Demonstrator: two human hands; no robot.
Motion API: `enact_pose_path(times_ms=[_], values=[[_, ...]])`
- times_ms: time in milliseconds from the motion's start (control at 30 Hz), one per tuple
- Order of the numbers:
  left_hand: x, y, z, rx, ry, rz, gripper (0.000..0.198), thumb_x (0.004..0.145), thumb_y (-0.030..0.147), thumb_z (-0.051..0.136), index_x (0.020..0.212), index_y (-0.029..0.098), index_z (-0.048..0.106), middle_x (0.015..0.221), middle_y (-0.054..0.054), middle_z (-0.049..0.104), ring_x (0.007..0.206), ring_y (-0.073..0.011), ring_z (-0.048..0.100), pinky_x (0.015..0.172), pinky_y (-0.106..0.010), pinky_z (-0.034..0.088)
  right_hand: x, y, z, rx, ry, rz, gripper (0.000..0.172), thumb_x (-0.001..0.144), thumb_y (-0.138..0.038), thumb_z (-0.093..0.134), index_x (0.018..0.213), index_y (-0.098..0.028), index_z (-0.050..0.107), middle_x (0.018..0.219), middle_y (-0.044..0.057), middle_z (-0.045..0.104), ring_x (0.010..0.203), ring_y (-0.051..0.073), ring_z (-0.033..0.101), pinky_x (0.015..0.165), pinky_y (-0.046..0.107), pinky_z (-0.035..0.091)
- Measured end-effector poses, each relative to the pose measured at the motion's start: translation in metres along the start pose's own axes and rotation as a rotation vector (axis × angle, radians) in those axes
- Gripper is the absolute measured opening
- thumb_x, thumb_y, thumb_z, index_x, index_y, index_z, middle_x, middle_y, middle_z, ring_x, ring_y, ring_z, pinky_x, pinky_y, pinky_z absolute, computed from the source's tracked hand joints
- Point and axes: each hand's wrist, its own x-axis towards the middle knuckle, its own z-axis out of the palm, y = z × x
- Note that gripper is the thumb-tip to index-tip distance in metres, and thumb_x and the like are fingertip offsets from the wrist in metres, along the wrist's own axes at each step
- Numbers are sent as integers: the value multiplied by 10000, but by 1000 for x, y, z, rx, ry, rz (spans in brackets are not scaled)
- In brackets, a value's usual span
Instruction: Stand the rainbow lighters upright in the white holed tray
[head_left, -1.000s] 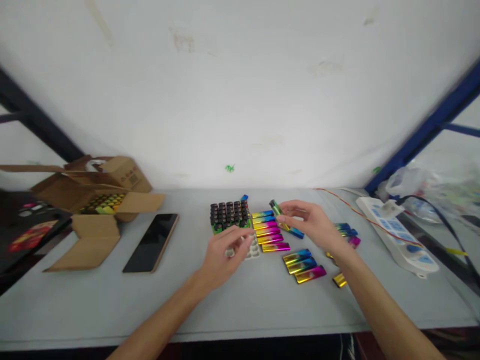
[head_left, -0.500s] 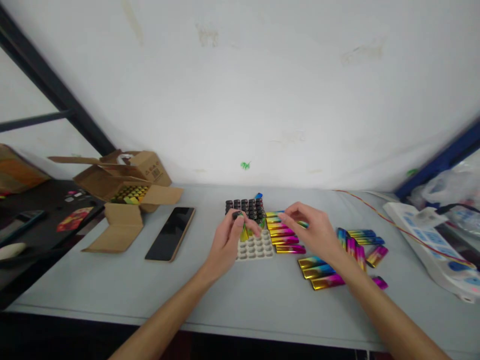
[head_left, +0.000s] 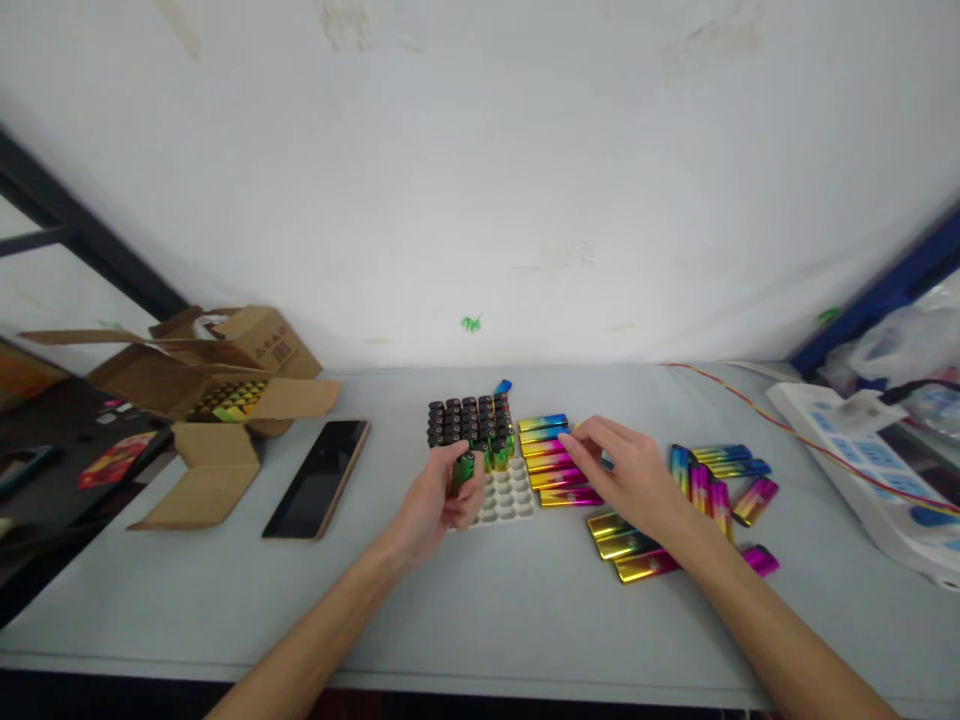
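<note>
My left hand (head_left: pixel 442 495) pinches a small green piece with a black end (head_left: pixel 464 468) over the left side of a white tray (head_left: pixel 514 497) of round-ended holes. Black-topped pieces (head_left: pixel 465 415) stand in close rows in the tray's far part, a few green ones at their near edge. My right hand (head_left: pixel 622 470) is closed, thumb and fingers together, around a shiny casing (head_left: pixel 606 460) of which only a bluish bit shows. It hovers beside a column of flat metallic casings (head_left: pixel 551 460), coloured yellow, blue and pink.
More shiny casings (head_left: pixel 645 568) lie around my right forearm. A black phone (head_left: pixel 315 480) and an open cardboard box (head_left: pixel 217 460) of yellow-topped pieces are at left. A white power strip (head_left: pixel 855 470) and a red-yellow cable (head_left: pixel 750 403) are at right.
My left hand has drawn slightly left and nearer, turning the green piece more upright in its fingers. The right hand stays close to the casings. The camera view has shifted a little.
</note>
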Motion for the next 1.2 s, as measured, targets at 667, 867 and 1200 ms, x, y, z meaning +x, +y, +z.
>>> enact_pose_path(times_ms=[667, 867, 1200], values=[[-12, 28, -8, 353, -81, 339, 362, 1033, 540, 531, 1045, 198, 652, 851, -47, 642, 677, -152, 606, 625, -285, 522, -2, -2, 3, -6, -194, -40, 224, 1095, -328, 489, 985, -198, 635, 937, 50, 668, 837, 189, 641, 780, 310, 489], [-16, 59, 4, 863, 103, 718, 257, 989, 415, 664, 1045, 202, 796, 1032, -113, 706, 1007, -235, 667, 900, -356, 554, -5, -11, 9, -54, -354, -206, 229, 1043, -371, 604, 1050, -177, 727, 1035, 93, 671, 972, 233, 650, 887, 360, 517], [27, 46, 10, 1453, 45, 802, 146, 934, 278, 728, 1055, 238, 798, 1007, -78, 770, 1058, -255, 680, 976, -419, 539, -10, -13, 14, -114, -460, -270, 283, 959, -382, 731, 1184, -214, 762, 1082, 97, 687, 1017, 262, 663, 900, 383, 528]])
